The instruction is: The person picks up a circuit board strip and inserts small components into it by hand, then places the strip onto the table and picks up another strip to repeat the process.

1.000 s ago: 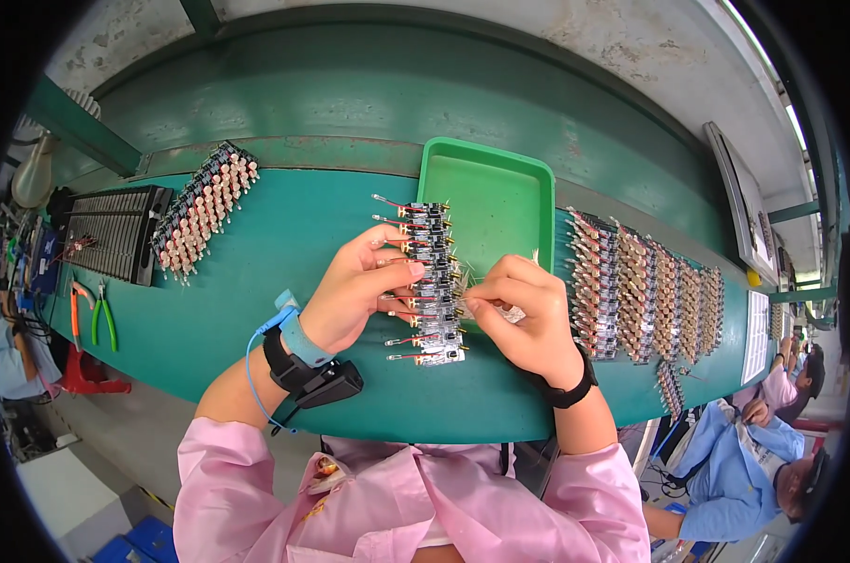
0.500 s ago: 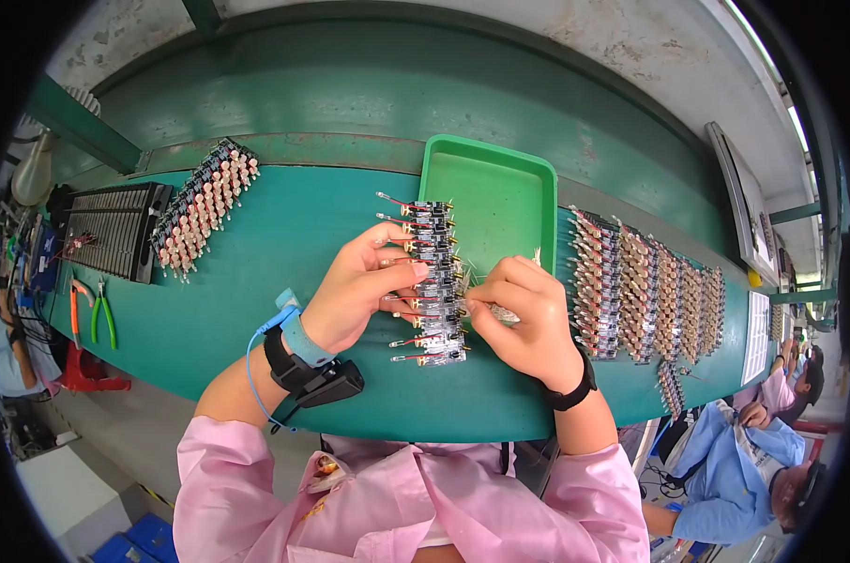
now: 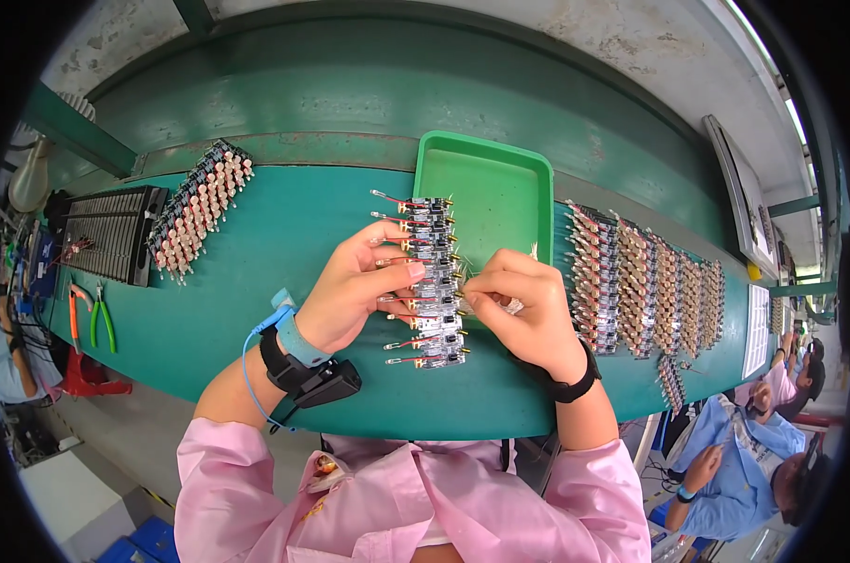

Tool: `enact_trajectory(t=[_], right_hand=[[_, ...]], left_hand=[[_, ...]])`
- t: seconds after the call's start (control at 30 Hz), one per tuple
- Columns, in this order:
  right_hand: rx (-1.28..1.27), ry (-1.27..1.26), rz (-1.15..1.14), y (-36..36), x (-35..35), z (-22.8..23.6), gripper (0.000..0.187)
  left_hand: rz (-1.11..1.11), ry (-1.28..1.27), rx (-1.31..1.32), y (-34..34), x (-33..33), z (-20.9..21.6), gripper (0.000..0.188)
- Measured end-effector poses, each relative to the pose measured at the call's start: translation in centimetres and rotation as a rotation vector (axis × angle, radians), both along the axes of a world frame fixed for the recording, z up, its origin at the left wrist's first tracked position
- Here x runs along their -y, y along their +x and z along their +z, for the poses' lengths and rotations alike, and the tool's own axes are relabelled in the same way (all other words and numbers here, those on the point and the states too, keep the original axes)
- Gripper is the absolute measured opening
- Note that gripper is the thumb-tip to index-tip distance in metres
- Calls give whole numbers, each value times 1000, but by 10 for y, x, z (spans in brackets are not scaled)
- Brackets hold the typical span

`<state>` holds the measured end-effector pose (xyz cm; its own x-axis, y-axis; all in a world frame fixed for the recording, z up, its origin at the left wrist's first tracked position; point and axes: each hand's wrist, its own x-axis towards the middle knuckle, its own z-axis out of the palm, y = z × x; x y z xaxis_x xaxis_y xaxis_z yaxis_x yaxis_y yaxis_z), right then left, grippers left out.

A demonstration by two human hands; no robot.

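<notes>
A row of small black and clear modules (image 3: 432, 251) with short red wire leads stands upright in front of me. My left hand (image 3: 341, 291) grips it from the left side, thumb across the front and fingers behind. At its right edge my right hand (image 3: 530, 310) is closed in a pinch, its fingertips against or very near the lower middle modules. Whatever lies between those fingertips is too small to make out. Thin pale slivers (image 3: 513, 306) show by the right hand's fingers. Behind the hands lies a green tray (image 3: 486, 143), its near part hidden.
Several rows of finished-looking modules (image 3: 636, 286) lie on the right of the green mat (image 3: 284, 225). Another block of modules (image 3: 203, 208) lies at the left, beside a black slotted rack (image 3: 111, 230). Green-handled pliers (image 3: 102, 324) rest nearby. A co-worker in blue (image 3: 739, 469) sits at the lower right.
My right hand has shifted slightly at the row's right edge, still pinched. My left hand keeps its hold. At the lower right, the co-worker's hand has come up in front of the body.
</notes>
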<state>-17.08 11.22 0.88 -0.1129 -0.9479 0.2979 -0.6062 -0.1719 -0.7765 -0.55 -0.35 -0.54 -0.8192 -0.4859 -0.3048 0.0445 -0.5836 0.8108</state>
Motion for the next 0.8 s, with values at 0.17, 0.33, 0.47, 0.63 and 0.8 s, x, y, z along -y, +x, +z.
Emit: enact_trajectory(t=[0.17,0.33,0.47,0.63,0.8], right_hand=[[-16,12,35,-1,0,0,8],[-18,80,13,-5,1,2,9],[-280,143,-93,-10,0,-7,12],[-431,220,-117,-6,-1,-14,13],[-448,193,-94,-5,-1,-15,11]], left_hand=[[-42,-34,-9,3,3,-5,23],[-45,-23,-8,3,3,-4,22],[-33,-49,13,2,4,-4,22],[13,-20,12,-1,2,-3,20],[9,-13,16,0,3,-6,20]])
